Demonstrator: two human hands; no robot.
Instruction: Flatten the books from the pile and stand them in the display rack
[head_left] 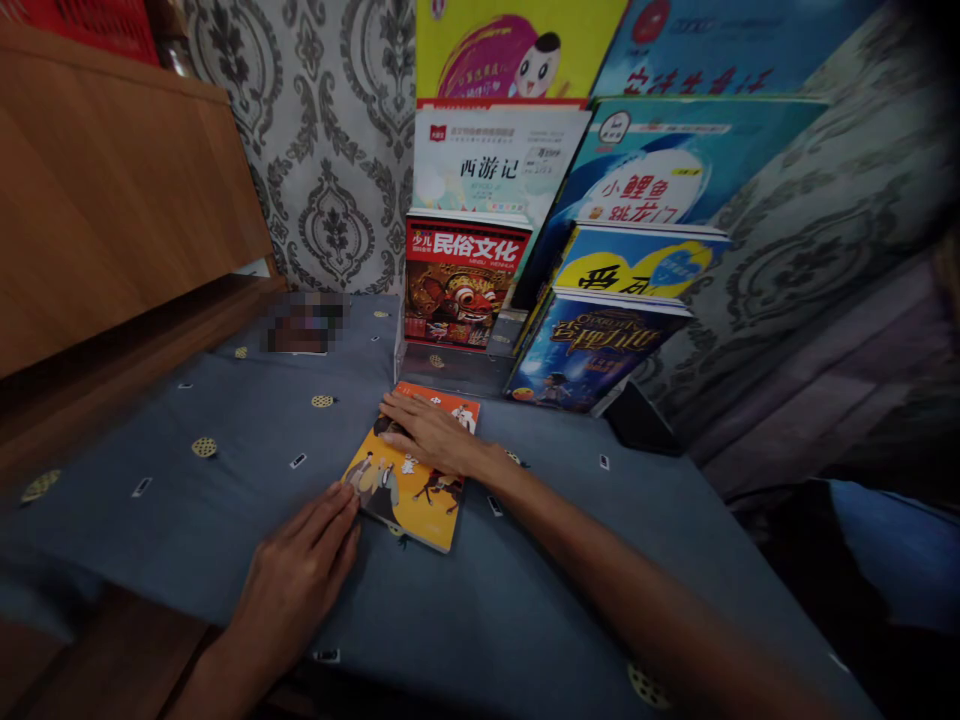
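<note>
Steadiness looks best kept with the right hand (429, 432) flat, open-palmed on the orange book (411, 478), left hand (300, 575) open, fingertips touching its seven-o'clock corner, gripping nothing.

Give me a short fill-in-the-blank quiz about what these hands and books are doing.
1. The right hand lies flat on top of the ____ book.
2. The left hand touches that book's ____ corner with its fingertips.
3. The book lies on a ____ cloth with small round patterns.
4. The red book stands ____ in the rack behind.

Missing words: orange; near left; blue; upright
</note>
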